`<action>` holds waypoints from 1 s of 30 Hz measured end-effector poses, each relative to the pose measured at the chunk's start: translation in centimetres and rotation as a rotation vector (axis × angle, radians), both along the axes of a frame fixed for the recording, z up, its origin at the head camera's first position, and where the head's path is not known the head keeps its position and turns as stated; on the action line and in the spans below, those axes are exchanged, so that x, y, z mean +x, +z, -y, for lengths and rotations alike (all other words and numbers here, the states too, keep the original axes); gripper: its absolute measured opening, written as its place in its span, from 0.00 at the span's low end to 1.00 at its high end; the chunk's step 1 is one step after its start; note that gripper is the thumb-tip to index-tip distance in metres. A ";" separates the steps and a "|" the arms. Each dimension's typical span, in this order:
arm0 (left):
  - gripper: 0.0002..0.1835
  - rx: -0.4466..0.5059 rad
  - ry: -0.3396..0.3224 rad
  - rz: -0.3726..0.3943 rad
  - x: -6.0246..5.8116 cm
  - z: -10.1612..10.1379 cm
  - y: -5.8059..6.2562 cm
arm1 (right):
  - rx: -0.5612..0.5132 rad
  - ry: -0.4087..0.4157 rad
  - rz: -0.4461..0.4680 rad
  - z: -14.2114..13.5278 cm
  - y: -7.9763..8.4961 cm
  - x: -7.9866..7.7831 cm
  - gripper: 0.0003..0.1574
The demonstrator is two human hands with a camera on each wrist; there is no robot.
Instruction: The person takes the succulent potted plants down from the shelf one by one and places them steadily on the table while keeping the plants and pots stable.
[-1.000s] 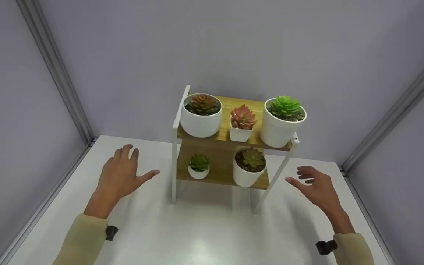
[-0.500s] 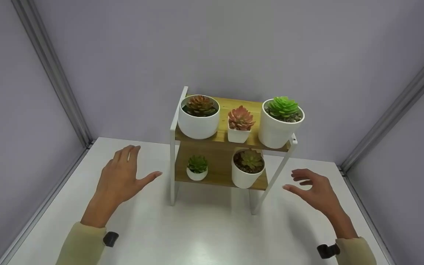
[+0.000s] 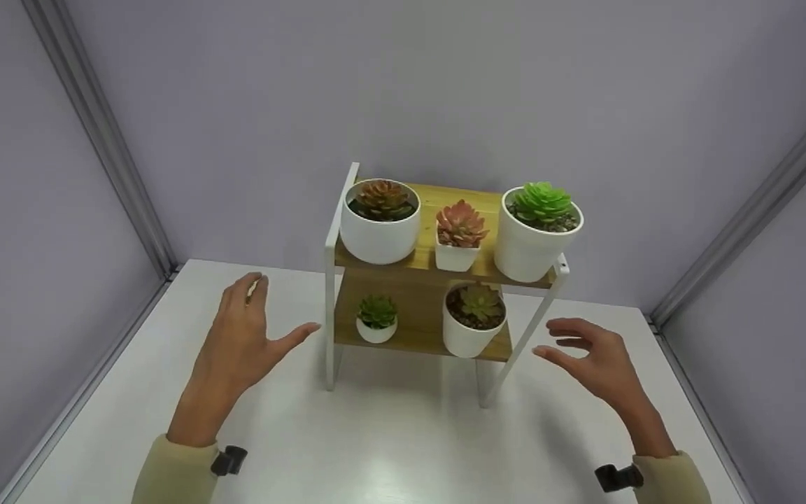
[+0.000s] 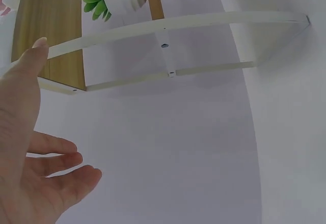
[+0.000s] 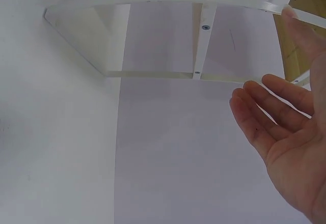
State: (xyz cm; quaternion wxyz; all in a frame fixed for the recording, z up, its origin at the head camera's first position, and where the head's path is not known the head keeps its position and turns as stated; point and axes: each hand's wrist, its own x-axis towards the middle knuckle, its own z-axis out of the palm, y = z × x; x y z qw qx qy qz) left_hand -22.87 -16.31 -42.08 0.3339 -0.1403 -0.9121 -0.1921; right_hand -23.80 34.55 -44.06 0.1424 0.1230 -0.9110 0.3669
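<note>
A two-tier rack with a white frame (image 3: 330,315) and wooden shelves stands mid-table in the head view. On its upper shelf (image 3: 438,199) are a brown succulent in a round white pot (image 3: 380,238), a pink succulent in a small square pot (image 3: 456,257) and a bright green succulent in a tall pot (image 3: 529,248). The lower shelf carries a small green succulent (image 3: 377,315) and a larger potted succulent (image 3: 471,329). My left hand (image 3: 238,343), thumb spread, hovers left of the rack holding nothing. To its right, my right hand (image 3: 599,364) is also empty, fingers gently bent toward the frame.
The white table (image 3: 403,448) reaches back to a grey wall (image 3: 445,84). Side panels with metal rails (image 3: 105,147) bound it left and right. A small black camera (image 3: 229,460) sits at the left wrist, another black camera (image 3: 618,478) at the right.
Both hands have come slightly inward toward the rack, the left moving right and the right moving left. The rack and pots stay in place.
</note>
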 end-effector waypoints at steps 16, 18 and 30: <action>0.52 0.321 -0.010 0.015 1.1 -2.6 2.5 | -0.085 0.012 0.007 1.4 0.8 0.2 0.25; 0.54 0.338 -0.001 0.023 1.2 -3.0 2.9 | -0.103 0.016 0.006 1.6 0.9 0.3 0.25; 0.63 0.392 0.022 -0.007 1.3 -5.1 5.3 | -0.127 0.013 -0.008 2.4 1.8 0.2 0.21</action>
